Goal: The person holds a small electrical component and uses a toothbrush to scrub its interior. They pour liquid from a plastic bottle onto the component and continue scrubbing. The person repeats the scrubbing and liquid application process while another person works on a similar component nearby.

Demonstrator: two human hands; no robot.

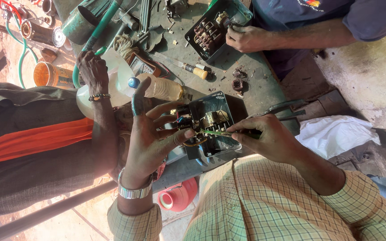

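The person's right hand (269, 136) is closed around a thin green-handled screwdriver (222, 132). Its tip points into an open grey metal switch box (211, 122) full of small parts and coloured wires. The box sits on the dirty grey workbench (255, 89), right in front of the person, between the two hands.

The left hand (150, 138) is open. Its fingers spread out and press on the left side of the box. It holds nothing; it only steadies the box.

To do this step well, the left hand should keep the box from sliding, and its fingers should stay away from the sharp tip. The screwdriver should sit straight in the screw and turn slowly, so it does not slip onto the wires. I cannot tell which screw the tip is on, because the parts are too small.

Other people are close by. One person's hand (246, 38) touches a second open switch box (213, 29) further along the bench. Another person's hand (92, 71) rests on a cloudy white plastic jug (112, 96). A clear plastic bottle with a blue cap (157, 87) lies beside it, and a wooden-handled screwdriver (193, 69) lies on the bench.
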